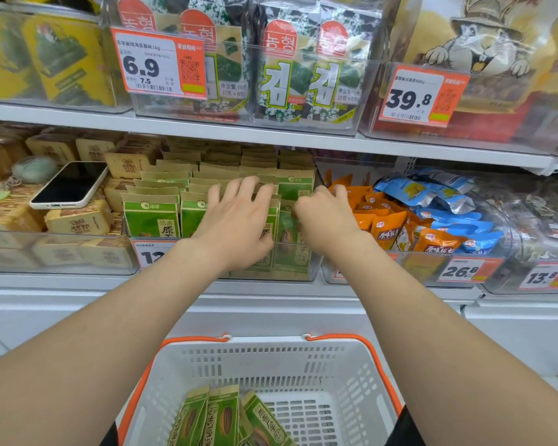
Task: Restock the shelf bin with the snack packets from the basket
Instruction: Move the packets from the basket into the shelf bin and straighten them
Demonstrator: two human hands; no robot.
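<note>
1. Left fingers (250, 185): spread and fairly straight, laid across the tops of the green snack packets (150, 217) in the middle rows. Nothing gripped; they appear to press the rows back.
2. Right fingers (339, 191): curled downward at the right-hand column of packets. The back of the hand hides the tips, so I cannot tell whether they pinch a packet.
3. Left hand (239, 223) and right hand (324, 220) sit close together over the front of the shelf bin (303, 268), with a packet face showing between them.
4. Bin: clear-walled, on the middle shelf, packets upright in rows and nearly full.
5. Neighbours: orange packets (387, 230) in the bin to the right; a phone (70, 185) lies on the boxed goods to the left.
6. Basket (303, 346): below, between the forearms, with several matching packets (223, 416) leaning in its near left corner.
7. Judgement: placement step, seating or straightening stock. Task partly done.
8. Next move calls for withdrawing one hand, reaching down to the basket, and lifting a packet by its top edge.
</note>
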